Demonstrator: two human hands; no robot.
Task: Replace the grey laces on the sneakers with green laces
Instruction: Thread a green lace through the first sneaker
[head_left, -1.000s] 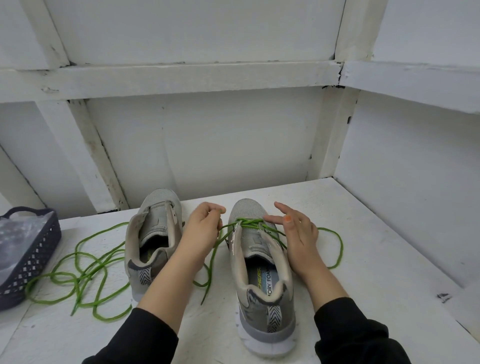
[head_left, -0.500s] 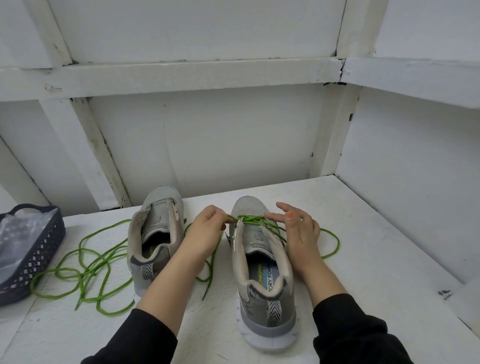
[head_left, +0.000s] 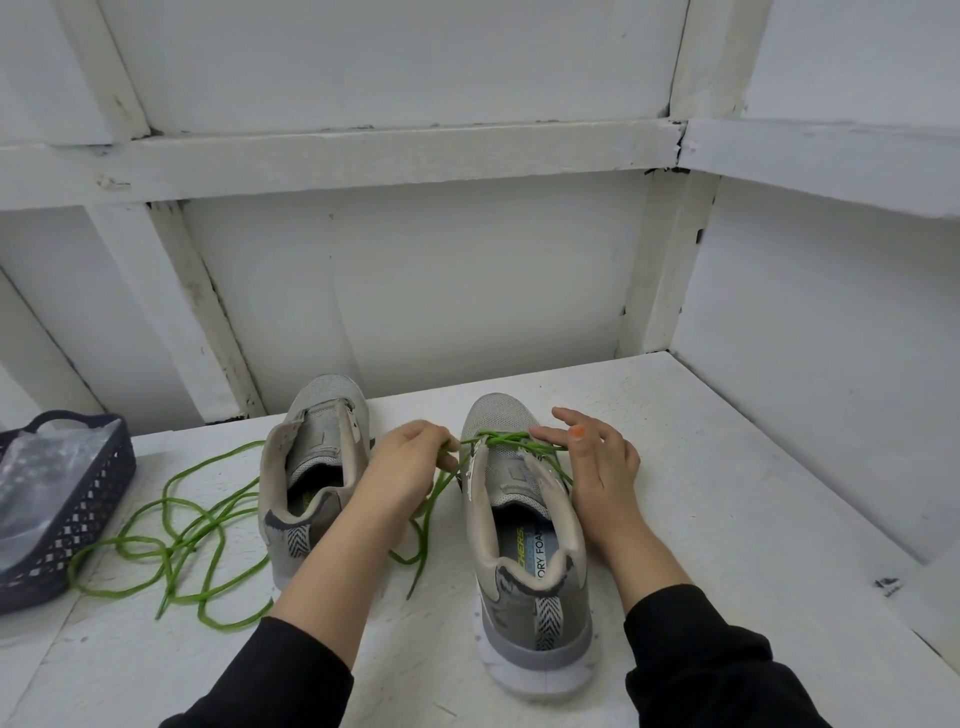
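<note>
Closest in, two black sleeves reach forward over the white surface (head_left: 727, 493). Between them stands the nearer sneaker (head_left: 524, 561), heel toward the camera. A green lace (head_left: 501, 438) crosses only its lowest eyelets near the toe, and the eyelets further up look empty. So this shoe's relacing seems barely begun, with most of the threading and the tying left.

The left hand (head_left: 405, 467) sits at the shoe's left edge, its fingers curled and pinching a strand of that lace, while the tail trails down onto the surface. The right hand (head_left: 597, 462) lies along the shoe's other side with its fingers mostly straight. One fingertip rests on the crossing, and nothing is plainly pinched there.

Just beyond the left hand, the farther sneaker (head_left: 317, 467) shows no lace at all. A loose green lace (head_left: 171, 548) is tangled beside it, apparently waiting its turn. No grey laces are visible. A dark basket (head_left: 88, 519) sits at the left edge, before the white panelled wall (head_left: 415, 291).
</note>
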